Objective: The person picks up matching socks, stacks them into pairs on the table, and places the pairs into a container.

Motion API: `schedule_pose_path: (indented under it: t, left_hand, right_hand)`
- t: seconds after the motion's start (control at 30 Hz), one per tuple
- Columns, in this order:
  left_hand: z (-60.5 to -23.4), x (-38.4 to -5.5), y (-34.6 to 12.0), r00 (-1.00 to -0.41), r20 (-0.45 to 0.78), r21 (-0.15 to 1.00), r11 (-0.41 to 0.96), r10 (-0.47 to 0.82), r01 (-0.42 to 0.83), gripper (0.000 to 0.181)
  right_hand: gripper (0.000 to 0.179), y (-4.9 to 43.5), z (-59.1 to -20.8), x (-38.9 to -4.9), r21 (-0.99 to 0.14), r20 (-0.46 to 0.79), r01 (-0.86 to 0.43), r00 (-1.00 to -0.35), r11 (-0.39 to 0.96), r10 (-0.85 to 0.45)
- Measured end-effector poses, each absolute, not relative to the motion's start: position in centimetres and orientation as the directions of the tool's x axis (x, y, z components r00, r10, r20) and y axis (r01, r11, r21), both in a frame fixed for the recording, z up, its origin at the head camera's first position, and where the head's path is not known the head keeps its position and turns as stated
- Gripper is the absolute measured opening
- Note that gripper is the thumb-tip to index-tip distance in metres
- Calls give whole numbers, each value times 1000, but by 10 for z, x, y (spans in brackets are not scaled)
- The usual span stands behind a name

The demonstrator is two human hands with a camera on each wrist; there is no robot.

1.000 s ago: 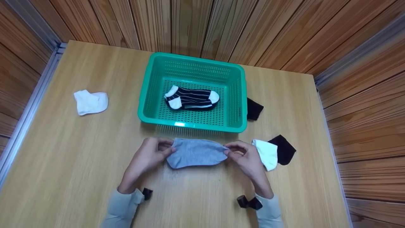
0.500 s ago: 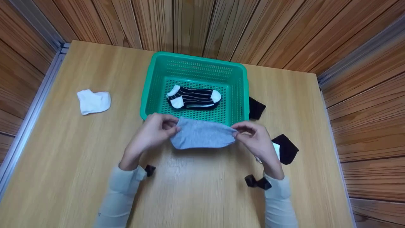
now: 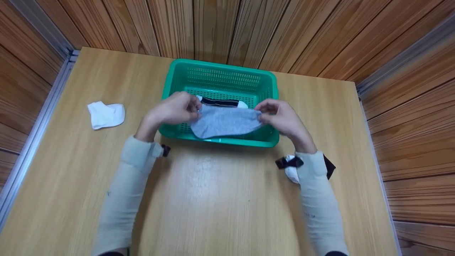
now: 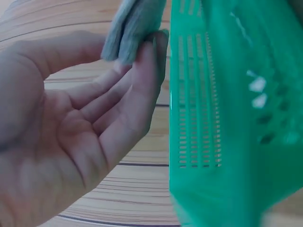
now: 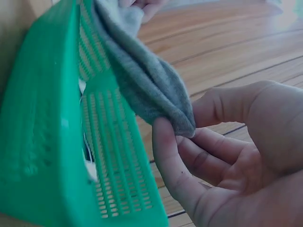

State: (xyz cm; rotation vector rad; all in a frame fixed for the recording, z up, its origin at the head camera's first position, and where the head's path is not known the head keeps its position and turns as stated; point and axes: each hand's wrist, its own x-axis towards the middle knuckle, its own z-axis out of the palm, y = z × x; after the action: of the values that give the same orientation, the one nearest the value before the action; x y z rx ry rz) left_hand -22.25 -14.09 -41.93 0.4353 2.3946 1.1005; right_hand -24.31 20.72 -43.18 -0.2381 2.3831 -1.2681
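Observation:
A pair of grey socks [image 3: 227, 122], laid one on the other, is stretched between my two hands over the front part of a green basket [image 3: 245, 143]. My left hand [image 3: 177, 108] pinches the cuff end between thumb and fingers. At the toe end, my right hand [image 3: 280, 117] pinches the fabric, and the right wrist view shows the layered toe [image 5: 165, 104] between thumb and forefinger. Inside the basket lie black striped socks [image 3: 220, 102] with white heel and toe, partly hidden behind the grey pair.
A white sock [image 3: 106, 115] lies on the wooden table [image 3: 213, 199] at the left. Right of the basket, a white sock [image 3: 292, 170] and a black sock [image 3: 330, 166] are partly covered by my right sleeve. Wood-panelled walls [image 3: 220, 28] stand behind and at both sides.
Both hands have carried the grey socks away from me, from the table in front of the basket to over it. The dark sock at the basket's right side is now hidden.

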Motion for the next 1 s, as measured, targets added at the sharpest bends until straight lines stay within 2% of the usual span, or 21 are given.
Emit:
schedule_pose_path:
  t: [0.17, 0.43, 0.6, 0.83, 1.0]
  left_hand:
    - [-413, -255, -141, -797, -335, 718, 684, 502, 129, 24]
    - [-420, -295, -139, -757, -476, 628, 775, 447, 63, 14]
    - [-429, -312, -140, -754, -503, 608, 793, 422, 38, 19]
    - [-441, -324, -144, -786, -504, 646, 760, 358, -68, 28]
    - [-454, -327, -138, -769, -559, 633, 758, 310, -155, 29]
  right_hand:
    - [21, 204, -436, -277, -822, -324, 71, -875, 565, -360]
    - [18, 186, -450, -307, -797, -437, 186, -835, 575, -335]
    - [20, 176, -455, -320, -795, -455, 222, -834, 565, -313]
    - [21, 165, -471, -333, -781, -478, 264, -836, 566, -269]
    - [15, 159, -482, -336, -760, -474, 266, -851, 593, -227]
